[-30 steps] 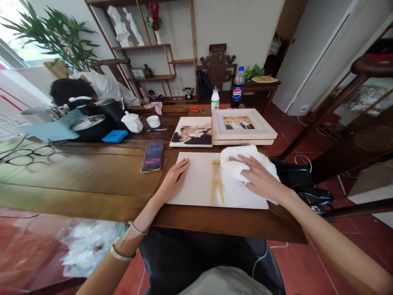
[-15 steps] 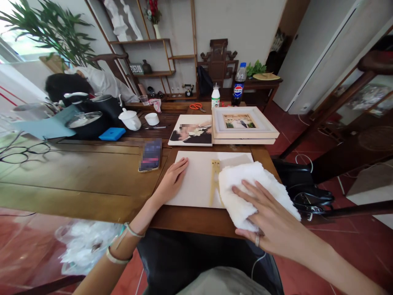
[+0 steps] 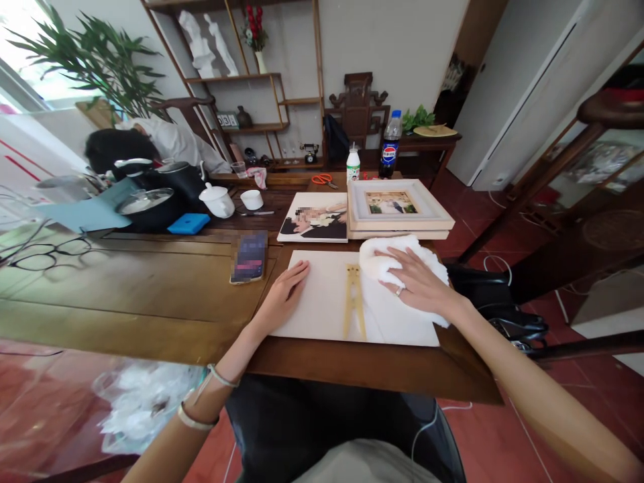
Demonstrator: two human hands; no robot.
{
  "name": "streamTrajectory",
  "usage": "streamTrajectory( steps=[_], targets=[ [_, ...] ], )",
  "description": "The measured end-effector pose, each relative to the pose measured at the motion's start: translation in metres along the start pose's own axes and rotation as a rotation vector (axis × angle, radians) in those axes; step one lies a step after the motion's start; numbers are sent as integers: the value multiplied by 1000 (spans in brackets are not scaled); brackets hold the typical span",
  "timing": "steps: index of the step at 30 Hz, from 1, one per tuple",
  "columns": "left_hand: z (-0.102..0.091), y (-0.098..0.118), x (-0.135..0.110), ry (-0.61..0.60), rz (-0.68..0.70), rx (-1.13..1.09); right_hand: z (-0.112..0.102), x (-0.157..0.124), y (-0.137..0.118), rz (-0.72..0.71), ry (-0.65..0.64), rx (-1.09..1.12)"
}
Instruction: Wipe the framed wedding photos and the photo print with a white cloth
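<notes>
A white rectangular board (image 3: 319,305) lies face down on the table in front of me, with a V-shaped yellowish stand leg (image 3: 348,302) on its back. My left hand (image 3: 286,295) rests on the board's left edge, fingers stretched out and holding nothing. Towards the far right corner of the board, my right hand (image 3: 420,282) has a fluffy white cloth (image 3: 372,260) under its spread fingers. The cloth covers that corner and hangs past the board's right side. The hand's fingertips press into the fabric.
Beyond the board lie a photo panel (image 3: 314,225) and stacked picture frames (image 3: 433,215). A cola bottle (image 3: 390,151), a small white bottle (image 3: 353,164) and orange-handled scissors (image 3: 322,179) stand or lie behind. A phone (image 3: 249,258) is left; a person (image 3: 171,141) leans over farther back.
My right hand has moved the cloth away from me, from the board's near right part to its far right corner, uncovering the whole stand leg. My left hand has stayed in place.
</notes>
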State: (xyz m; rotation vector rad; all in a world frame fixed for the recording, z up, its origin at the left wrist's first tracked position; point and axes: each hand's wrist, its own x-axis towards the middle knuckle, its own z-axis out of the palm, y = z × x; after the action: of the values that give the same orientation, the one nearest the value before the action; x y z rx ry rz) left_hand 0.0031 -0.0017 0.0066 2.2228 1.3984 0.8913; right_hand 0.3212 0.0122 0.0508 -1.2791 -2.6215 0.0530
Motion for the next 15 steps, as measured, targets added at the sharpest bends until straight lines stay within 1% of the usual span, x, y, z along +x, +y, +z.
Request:
streamTrajectory(
  steps=[2,4,8,10,12,15],
  targets=[
    [0,0,0,-2,2,3,-6,-14,-11,-29,-20,16],
    [0,1,0,-4,3,7,-13,-35,-29,-72,-50,39],
    [0,2,0,-3,1,15,-32,-83,-70,-138,-155,112],
    [1,3,0,-5,1,19,-39,-98,-82,-157,-197,151],
    [1,3,0,-7,-3,20,-41,-100,-83,-165,-214,176],
    [0,3,-1,-5,-5,8,-36,-84,-64,-145,-162,175]
  ],
)
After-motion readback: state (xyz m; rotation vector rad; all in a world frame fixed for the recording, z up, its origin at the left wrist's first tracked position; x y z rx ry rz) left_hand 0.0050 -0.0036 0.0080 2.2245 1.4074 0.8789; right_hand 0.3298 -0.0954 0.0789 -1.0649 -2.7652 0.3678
